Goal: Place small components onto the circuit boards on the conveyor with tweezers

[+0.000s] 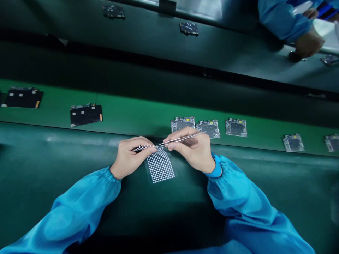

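Observation:
My left hand pinches the upper end of a sheet of small white round stickers, which bends over the fingers and hangs toward me. Between the thumb and fingers of my right hand is a pair of metal tweezers, its tips pointing left to the sheet's folded top edge. Whether the tips grip a sticker is too small to tell. Just behind my right hand lie two circuit boards, one partly covered by the fingers and another beside it.
Along the green strip, more circuit boards lie to the right, and black flat panels with boards attached to the left. Across a dark gap, more boards rest on the far surface. A co-worker's hand is at the upper right.

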`<action>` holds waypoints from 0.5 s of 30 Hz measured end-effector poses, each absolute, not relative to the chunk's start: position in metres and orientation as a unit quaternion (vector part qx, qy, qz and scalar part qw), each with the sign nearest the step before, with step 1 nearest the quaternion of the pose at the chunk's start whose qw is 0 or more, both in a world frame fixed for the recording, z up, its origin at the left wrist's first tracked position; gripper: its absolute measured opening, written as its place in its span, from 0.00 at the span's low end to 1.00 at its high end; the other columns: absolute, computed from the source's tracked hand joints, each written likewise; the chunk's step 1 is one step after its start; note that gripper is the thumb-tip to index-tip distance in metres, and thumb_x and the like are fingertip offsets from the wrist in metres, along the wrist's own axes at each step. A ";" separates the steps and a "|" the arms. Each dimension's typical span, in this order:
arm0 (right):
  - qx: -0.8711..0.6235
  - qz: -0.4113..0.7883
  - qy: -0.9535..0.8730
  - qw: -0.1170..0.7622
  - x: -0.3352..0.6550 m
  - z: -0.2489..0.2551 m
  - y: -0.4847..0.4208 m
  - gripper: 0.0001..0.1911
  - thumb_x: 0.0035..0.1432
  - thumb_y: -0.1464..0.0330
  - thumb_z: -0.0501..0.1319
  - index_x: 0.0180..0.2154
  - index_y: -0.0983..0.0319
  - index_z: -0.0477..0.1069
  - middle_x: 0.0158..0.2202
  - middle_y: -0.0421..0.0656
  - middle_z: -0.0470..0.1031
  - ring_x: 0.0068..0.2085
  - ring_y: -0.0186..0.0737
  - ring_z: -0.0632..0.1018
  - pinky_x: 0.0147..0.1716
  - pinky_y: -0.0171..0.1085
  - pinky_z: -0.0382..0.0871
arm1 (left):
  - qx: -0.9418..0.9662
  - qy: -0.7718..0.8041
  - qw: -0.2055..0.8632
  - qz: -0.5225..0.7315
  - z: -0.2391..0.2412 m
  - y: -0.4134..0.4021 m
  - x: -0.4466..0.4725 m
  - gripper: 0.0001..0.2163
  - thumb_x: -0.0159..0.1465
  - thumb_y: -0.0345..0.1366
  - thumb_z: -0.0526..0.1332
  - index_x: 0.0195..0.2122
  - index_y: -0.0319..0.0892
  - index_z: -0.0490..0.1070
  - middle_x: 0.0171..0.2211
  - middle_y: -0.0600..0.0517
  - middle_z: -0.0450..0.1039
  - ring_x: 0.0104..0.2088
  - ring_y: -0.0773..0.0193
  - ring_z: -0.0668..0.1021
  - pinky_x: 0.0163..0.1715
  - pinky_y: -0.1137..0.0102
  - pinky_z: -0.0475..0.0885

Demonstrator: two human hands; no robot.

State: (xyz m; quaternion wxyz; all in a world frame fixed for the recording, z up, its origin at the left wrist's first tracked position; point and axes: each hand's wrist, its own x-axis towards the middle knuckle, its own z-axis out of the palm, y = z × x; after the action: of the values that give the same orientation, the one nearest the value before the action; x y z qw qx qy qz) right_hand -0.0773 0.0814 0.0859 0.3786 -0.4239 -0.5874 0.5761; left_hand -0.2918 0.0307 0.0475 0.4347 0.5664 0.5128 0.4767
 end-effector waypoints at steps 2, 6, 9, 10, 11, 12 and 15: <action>-0.422 0.581 -0.588 0.372 -0.078 0.086 0.082 0.08 0.55 0.64 0.75 0.28 0.59 0.82 0.36 0.46 0.84 0.37 0.44 0.84 0.36 0.44 0.83 | 0.563 0.519 0.435 0.473 0.048 0.031 -0.292 0.05 0.62 0.37 0.72 0.30 0.43 0.81 0.31 0.49 0.83 0.32 0.61 0.84 0.34 0.67 0.81; -0.418 0.569 -0.602 0.373 -0.079 0.087 0.085 0.11 0.57 0.64 0.74 0.25 0.59 0.82 0.36 0.46 0.84 0.36 0.43 0.84 0.36 0.43 0.82 | 0.558 0.524 0.435 0.474 0.050 0.032 -0.291 0.06 0.61 0.38 0.72 0.29 0.43 0.81 0.31 0.49 0.83 0.32 0.61 0.84 0.34 0.67 0.81; -0.421 0.566 -0.605 0.370 -0.081 0.090 0.087 0.11 0.58 0.64 0.74 0.24 0.59 0.82 0.36 0.46 0.84 0.35 0.42 0.83 0.34 0.41 0.82 | 0.560 0.521 0.432 0.478 0.050 0.032 -0.292 0.05 0.61 0.36 0.72 0.29 0.43 0.82 0.31 0.49 0.84 0.32 0.61 0.84 0.34 0.68 0.81; -0.423 0.568 -0.604 0.366 -0.082 0.090 0.088 0.11 0.58 0.64 0.74 0.24 0.59 0.82 0.36 0.46 0.83 0.34 0.41 0.83 0.33 0.40 0.82 | 0.561 0.520 0.431 0.478 0.050 0.032 -0.292 0.04 0.61 0.36 0.72 0.30 0.43 0.82 0.31 0.49 0.84 0.32 0.62 0.84 0.34 0.68 0.81; -0.426 0.569 -0.603 0.363 -0.083 0.091 0.088 0.11 0.58 0.64 0.74 0.24 0.59 0.82 0.36 0.46 0.83 0.34 0.40 0.83 0.32 0.40 0.81 | 0.562 0.520 0.431 0.478 0.050 0.032 -0.293 0.04 0.61 0.35 0.72 0.30 0.43 0.82 0.31 0.50 0.84 0.32 0.62 0.84 0.34 0.68 0.81; -0.427 0.570 -0.602 0.360 -0.084 0.092 0.088 0.12 0.58 0.64 0.74 0.24 0.59 0.82 0.35 0.46 0.83 0.33 0.40 0.83 0.32 0.39 0.81 | 0.563 0.519 0.432 0.478 0.050 0.032 -0.293 0.03 0.61 0.35 0.72 0.30 0.43 0.82 0.32 0.50 0.84 0.32 0.62 0.84 0.34 0.68 0.81; -0.422 0.584 -0.593 0.359 -0.086 0.092 0.089 0.10 0.57 0.64 0.74 0.25 0.60 0.83 0.35 0.45 0.83 0.30 0.38 0.82 0.30 0.38 0.81 | 0.565 0.514 0.430 0.480 0.049 0.032 -0.294 0.03 0.61 0.34 0.72 0.31 0.43 0.82 0.32 0.49 0.84 0.32 0.62 0.84 0.34 0.68 0.81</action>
State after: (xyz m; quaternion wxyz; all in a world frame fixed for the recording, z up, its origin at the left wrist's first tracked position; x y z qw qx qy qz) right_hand -0.0864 0.0889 0.0921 0.3589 -0.4224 -0.5929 0.5841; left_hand -0.2939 0.0322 0.0493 0.4299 0.5654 0.5145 0.4805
